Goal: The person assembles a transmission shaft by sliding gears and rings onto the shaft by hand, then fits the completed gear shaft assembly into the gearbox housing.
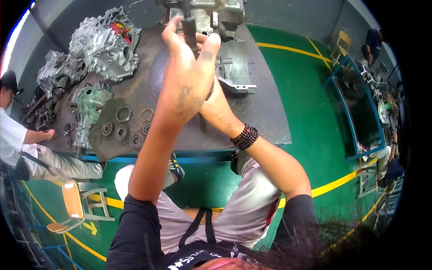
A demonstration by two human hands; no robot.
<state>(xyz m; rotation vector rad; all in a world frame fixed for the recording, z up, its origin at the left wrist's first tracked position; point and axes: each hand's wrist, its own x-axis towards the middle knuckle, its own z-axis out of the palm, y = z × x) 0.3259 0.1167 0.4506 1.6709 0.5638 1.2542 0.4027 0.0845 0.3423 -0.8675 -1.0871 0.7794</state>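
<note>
A dark metal splined shaft stands up between my hands at the table's far side. My left hand is closed about it, back toward me, with the thumb on the right and a finger reaching up on the left. My right hand crosses in behind and below the left one and clasps the same shaft. Most of its fingers are hidden. Beyond my hands sits a large metal housing, cut off by the upper edge. An open, pale metal casing lies just right of them.
On the metal table, several gears and rings lie on a dark cloth. Gearbox casings stand at the left. A person is by the left end. A chair stands behind; a blue-framed table is right.
</note>
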